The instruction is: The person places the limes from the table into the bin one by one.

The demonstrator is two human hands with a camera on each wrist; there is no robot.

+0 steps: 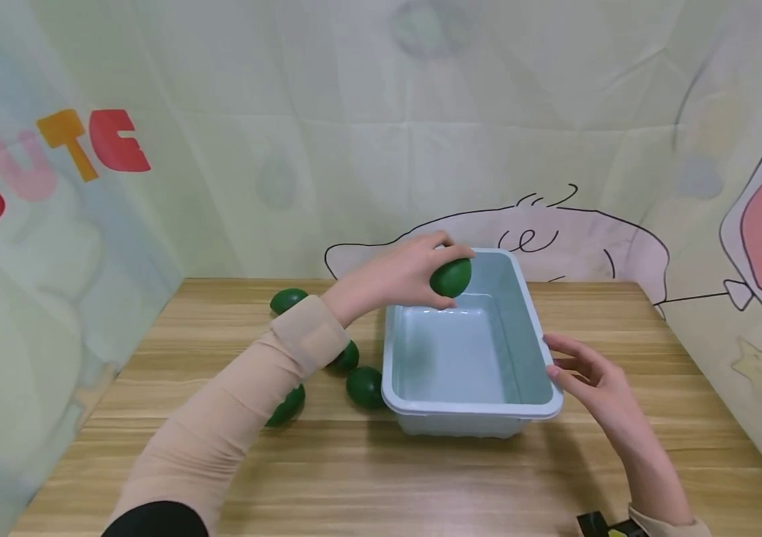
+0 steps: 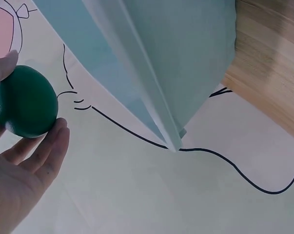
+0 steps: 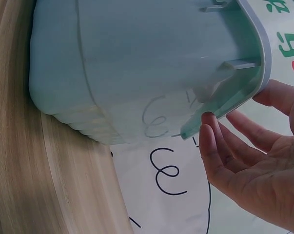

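Note:
My left hand [image 1: 411, 272] holds a green oval fruit [image 1: 451, 278] between thumb and fingers, above the far left part of a light blue plastic basin [image 1: 471, 409]. In the left wrist view the fruit [image 2: 26, 101] shows smooth and dark green, apart from the basin wall [image 2: 186, 58]. At the basin's right side, the thumb and fingertips of my right hand [image 1: 589, 373] touch the outer rim. From below, the right wrist view shows the right hand [image 3: 254, 151] with relaxed, bent fingers beside the rim [image 3: 266, 63]. No fruit is visible inside the basin.
Several like fruits lie on the wooden table [image 1: 327, 477] left of the basin: one near its wall [image 1: 365, 388], others partly hidden by my left arm [image 1: 220, 418]. A printed cloth backdrop [image 1: 287, 149] encloses the table at the back and sides.

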